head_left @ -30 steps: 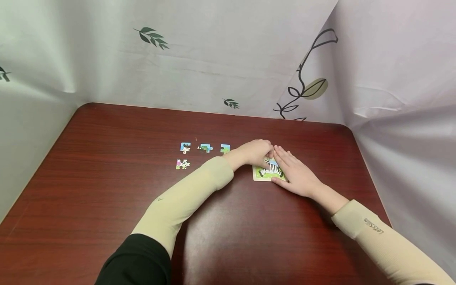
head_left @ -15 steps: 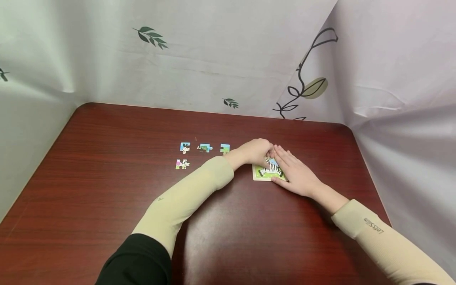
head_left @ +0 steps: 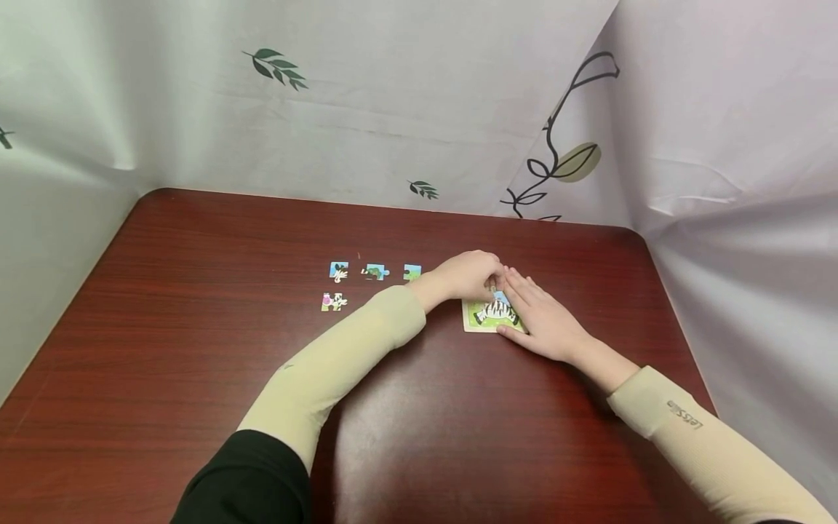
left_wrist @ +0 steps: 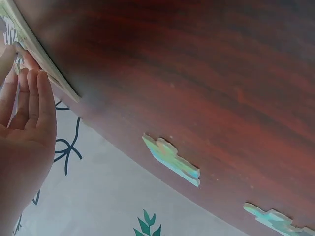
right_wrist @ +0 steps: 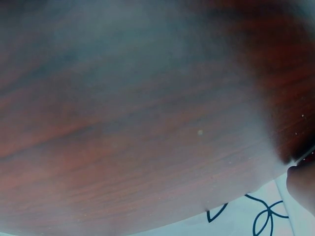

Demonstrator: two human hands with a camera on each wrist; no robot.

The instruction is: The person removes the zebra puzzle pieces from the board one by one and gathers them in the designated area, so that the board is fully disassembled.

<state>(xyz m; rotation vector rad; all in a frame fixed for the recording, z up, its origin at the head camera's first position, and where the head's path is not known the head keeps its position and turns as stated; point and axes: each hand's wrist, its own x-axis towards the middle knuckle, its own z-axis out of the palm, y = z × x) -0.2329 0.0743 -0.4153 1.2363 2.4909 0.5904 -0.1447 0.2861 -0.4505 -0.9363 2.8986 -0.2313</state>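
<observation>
A small zebra jigsaw board [head_left: 484,320] with a pale rim lies on the table, its upper part covered by both hands. My left hand [head_left: 468,275] arches over its top left and pinches a small puzzle piece [left_wrist: 18,63] between thumb and finger, mostly hidden in the head view. Flat and with straight fingers, my right hand [head_left: 546,316] rests along the board's right side, thumb on its lower right corner. Only a fingertip [right_wrist: 302,184] shows in the right wrist view.
Left of the board lie loose pieces: a zebra-head piece [head_left: 338,271], a green and blue piece [head_left: 376,272], a grassy piece [head_left: 412,272] near the left wrist, and a pink-spotted piece [head_left: 334,301]. A pale curtain [head_left: 366,109] hangs behind the dark red table [head_left: 229,240].
My left hand has lifted slightly, its thumb shifting up off the zebra picture so that more of it shows. My right hand and the loose pieces stay put.
</observation>
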